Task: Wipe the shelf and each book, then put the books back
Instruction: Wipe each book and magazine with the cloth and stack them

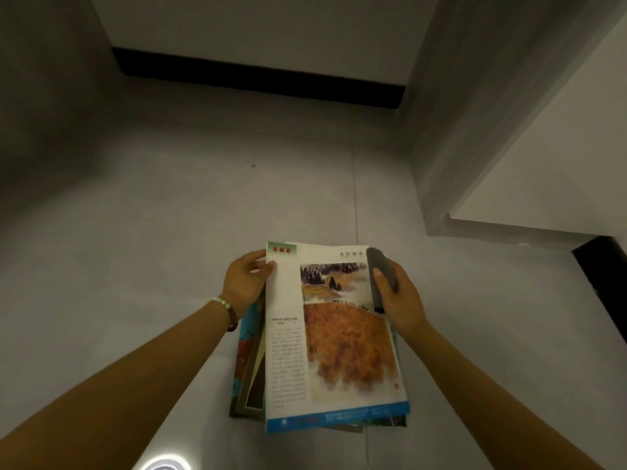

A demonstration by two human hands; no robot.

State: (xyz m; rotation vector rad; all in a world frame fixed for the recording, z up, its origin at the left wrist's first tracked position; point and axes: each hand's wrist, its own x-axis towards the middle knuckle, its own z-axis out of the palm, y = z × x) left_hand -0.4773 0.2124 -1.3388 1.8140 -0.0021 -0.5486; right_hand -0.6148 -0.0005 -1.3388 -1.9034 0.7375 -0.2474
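Books (250,371) lie stacked on the floor (135,232), lower centre of the frame. At the top book (334,337), the left hand (246,281) pinches its upper-left edge and the right hand (402,300) grips a grey cloth (375,257) against its upper-right corner.

Dim, even indoor light, wide-angle view.
A ring-shaped glare (165,462) sat on the glossy floor (135,215) at the bottom edge. Shadow darkened the upper left. Lines bowed toward the borders; fine print on the page (288,361) was soft.
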